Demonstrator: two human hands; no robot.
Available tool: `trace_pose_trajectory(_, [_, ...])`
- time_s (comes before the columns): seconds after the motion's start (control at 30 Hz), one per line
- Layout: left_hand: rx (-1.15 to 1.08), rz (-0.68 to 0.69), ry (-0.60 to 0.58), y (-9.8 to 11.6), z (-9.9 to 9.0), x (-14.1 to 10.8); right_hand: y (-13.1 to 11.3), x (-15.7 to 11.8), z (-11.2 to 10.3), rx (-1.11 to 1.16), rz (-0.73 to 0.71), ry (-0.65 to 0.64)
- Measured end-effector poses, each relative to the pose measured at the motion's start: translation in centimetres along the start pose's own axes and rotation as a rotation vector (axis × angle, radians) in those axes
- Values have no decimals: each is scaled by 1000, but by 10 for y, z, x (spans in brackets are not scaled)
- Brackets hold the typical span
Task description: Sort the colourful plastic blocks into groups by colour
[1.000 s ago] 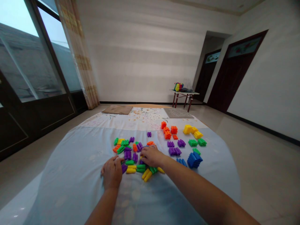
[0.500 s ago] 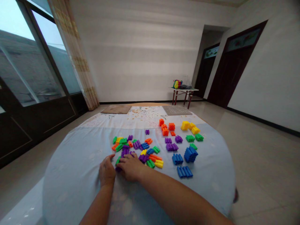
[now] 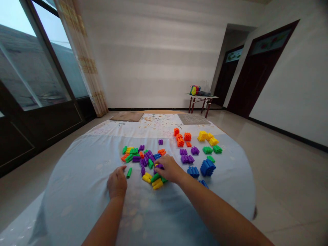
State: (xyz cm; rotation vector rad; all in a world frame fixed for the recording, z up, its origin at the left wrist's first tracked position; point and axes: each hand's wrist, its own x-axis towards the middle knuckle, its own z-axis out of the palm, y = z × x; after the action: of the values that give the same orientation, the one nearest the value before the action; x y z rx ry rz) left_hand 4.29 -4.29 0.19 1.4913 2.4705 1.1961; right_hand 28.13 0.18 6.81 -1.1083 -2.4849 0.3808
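Note:
My right hand [image 3: 170,168] reaches into the mixed pile of plastic building blocks, its fingers closed around a purple building block [image 3: 159,166]. Below those fingers lie a green block [image 3: 155,177] and a yellow block [image 3: 157,184]. Another yellow block [image 3: 147,177] is a little to the left, and purple blocks [image 3: 144,161] cluster behind. My left hand [image 3: 117,181] rests on the cloth with its fingers loosely apart and nothing visible in them. Just right of it, a single green block [image 3: 129,173] lies on the cloth.
Right of the pile stand colour groups: orange blocks [image 3: 180,140], yellow blocks [image 3: 202,136], green blocks [image 3: 207,150], purple blocks [image 3: 187,159] and blue blocks [image 3: 207,167]. A cloth [image 3: 84,191] covers the round table. Two flat mats, one brown [image 3: 127,116], lie at its far edge.
My right hand has moved right, from the near left of the pile to the blocks at its right. Blocks there have shifted, and the green block beside my left hand is uncovered.

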Motion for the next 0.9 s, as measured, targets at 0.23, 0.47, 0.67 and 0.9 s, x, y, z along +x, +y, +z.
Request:
trace_pose_trajectory(0.23, [60,-17,-17,5,-3,-1,-14,-9,15,-66,-66,-131])
trace_pose_trajectory(0.47, [106,-49,-76,8,-4,1,-27,-29,21,297,104,-48])
trace_pose_trajectory(0.67, [136,-52,-136,14,-9,3,-39,-36,37,-30,-31,-34])
trace_pose_trajectory(0.9, [209,-3,-179,4,-6,9,-27,-36,49,-132,-74,18])
